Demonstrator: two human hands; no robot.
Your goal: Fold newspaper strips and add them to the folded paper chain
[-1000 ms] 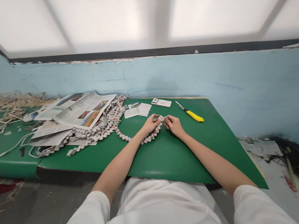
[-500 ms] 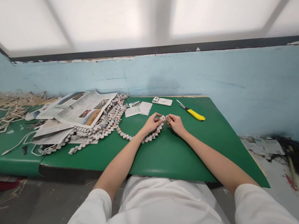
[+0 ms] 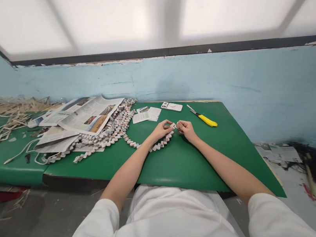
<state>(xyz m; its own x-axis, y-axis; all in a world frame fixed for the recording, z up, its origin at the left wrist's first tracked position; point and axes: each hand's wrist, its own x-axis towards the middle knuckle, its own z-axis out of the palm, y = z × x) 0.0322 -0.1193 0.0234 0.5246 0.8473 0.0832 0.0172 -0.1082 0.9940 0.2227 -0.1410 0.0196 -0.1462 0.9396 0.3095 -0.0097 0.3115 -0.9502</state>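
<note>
close together, left hand (image 3: pixel 162 130) gripping a folded-paper chain (image 3: pixel 158 147), right hand (image 3: pixel 186 130) pinched closed at its end

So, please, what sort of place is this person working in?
It looks like a craft workshop: the left hand holds a paper chain, newspaper sheets lie heaped on the left, and a knife lies on the table.

Paper chain (image 3: pixel 158 147) partly behind left forearm (image 3: pixel 131 166), newspaper (image 3: pixel 83 113) print illegible
</note>
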